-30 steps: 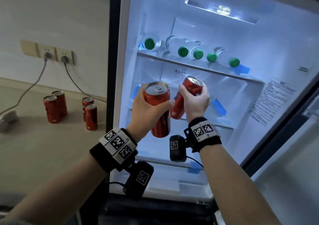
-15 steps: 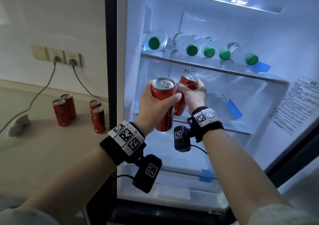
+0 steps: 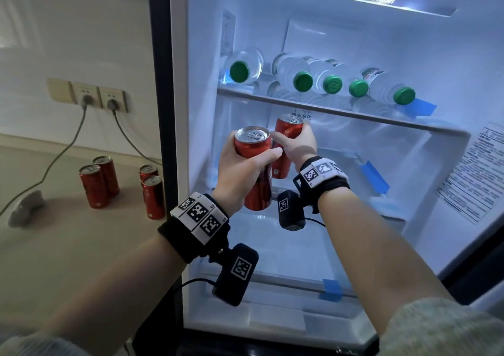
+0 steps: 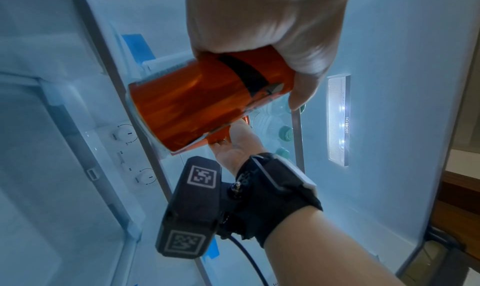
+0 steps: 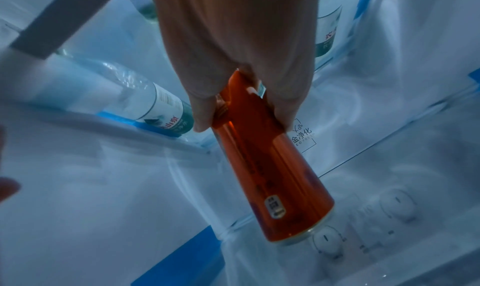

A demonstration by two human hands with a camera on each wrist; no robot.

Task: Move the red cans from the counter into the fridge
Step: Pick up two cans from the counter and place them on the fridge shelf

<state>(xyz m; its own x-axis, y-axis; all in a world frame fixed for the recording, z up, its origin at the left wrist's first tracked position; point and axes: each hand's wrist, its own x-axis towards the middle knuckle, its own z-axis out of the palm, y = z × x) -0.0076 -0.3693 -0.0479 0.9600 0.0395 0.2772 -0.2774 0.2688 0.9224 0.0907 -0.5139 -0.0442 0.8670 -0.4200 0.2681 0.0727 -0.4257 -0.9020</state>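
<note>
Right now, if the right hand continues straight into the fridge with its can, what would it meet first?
Probably nothing soon: the right hand holds its red can under the bottle shelf, and the space ahead looks free up to the fridge back wall. Depth is unclear.

- Left hand [image 3: 240, 170] covers the middle of its red can [image 3: 255, 164]; label unreadable.
- Right hand's can [image 3: 286, 148]: partly hidden behind the nearer one.
- Fridge wall sticker [image 3: 474, 172] text too small to read (cut off at the frame edge).
- Rear counter can [image 3: 148, 170]: mostly hidden.
</note>
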